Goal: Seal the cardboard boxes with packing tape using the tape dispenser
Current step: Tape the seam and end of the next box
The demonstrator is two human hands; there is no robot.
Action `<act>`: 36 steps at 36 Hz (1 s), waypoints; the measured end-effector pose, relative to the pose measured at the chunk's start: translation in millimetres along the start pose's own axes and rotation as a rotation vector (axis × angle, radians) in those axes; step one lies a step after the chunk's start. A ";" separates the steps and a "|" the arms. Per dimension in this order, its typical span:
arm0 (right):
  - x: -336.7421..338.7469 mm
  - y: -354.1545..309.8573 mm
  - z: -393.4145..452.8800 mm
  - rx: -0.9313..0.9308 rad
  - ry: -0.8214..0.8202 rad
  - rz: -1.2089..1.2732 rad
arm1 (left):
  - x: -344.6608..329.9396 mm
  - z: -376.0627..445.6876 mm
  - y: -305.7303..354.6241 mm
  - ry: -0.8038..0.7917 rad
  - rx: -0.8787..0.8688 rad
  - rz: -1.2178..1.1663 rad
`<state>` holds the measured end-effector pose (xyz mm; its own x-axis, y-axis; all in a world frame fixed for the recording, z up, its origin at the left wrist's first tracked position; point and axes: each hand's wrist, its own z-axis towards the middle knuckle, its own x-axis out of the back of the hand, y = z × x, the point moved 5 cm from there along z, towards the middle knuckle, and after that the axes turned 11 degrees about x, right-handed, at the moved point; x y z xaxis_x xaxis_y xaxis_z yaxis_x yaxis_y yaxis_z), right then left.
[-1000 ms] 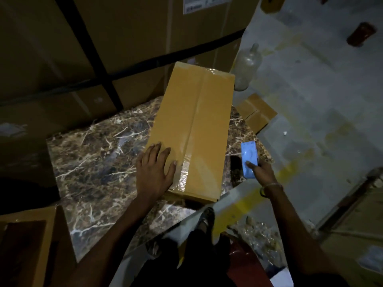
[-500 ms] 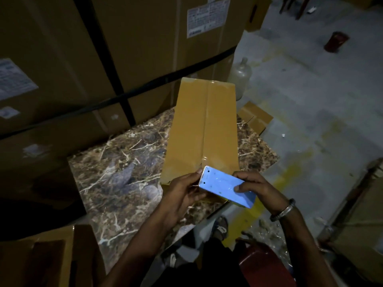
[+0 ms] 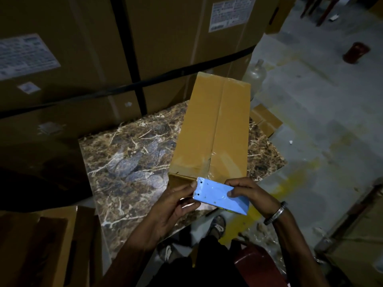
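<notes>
Both hands grip the blue tape dispenser (image 3: pixel 221 198) just in front of me — my left hand (image 3: pixel 172 206) pinches its toothed end, my right hand (image 3: pixel 253 196) clamps the other end, a bangle (image 3: pixel 276 213) on that wrist. Beyond it the long cardboard box (image 3: pixel 211 129) lies on the marble table (image 3: pixel 128 158), clear tape glinting along its centre seam — its near end just past the dispenser.

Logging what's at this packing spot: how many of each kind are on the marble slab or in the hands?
Yellow cardboard box on the marble slab: 1
Blue tape dispenser, held by left hand and right hand: 1
Total: 2
</notes>
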<state>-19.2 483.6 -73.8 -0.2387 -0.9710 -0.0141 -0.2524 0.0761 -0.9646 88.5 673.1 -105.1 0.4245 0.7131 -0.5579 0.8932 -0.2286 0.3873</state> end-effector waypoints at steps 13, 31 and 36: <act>-2.3 4.8 2.0 -0.079 0.018 0.099 | 6.8 18.5 -11.4 -0.016 0.060 -0.187; 4.8 8.5 2.3 -0.039 -0.036 0.170 | 4.0 32.9 -9.9 -0.062 0.106 -0.207; 2.4 -1.3 7.3 -0.007 -0.012 -0.081 | 22.7 32.5 18.0 0.210 -0.070 0.294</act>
<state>-12.6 479.5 -74.6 -0.2064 -0.9766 0.0605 -0.2770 -0.0010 -0.9609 119.0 663.6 -134.6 0.6153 0.7458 -0.2551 0.7220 -0.4033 0.5622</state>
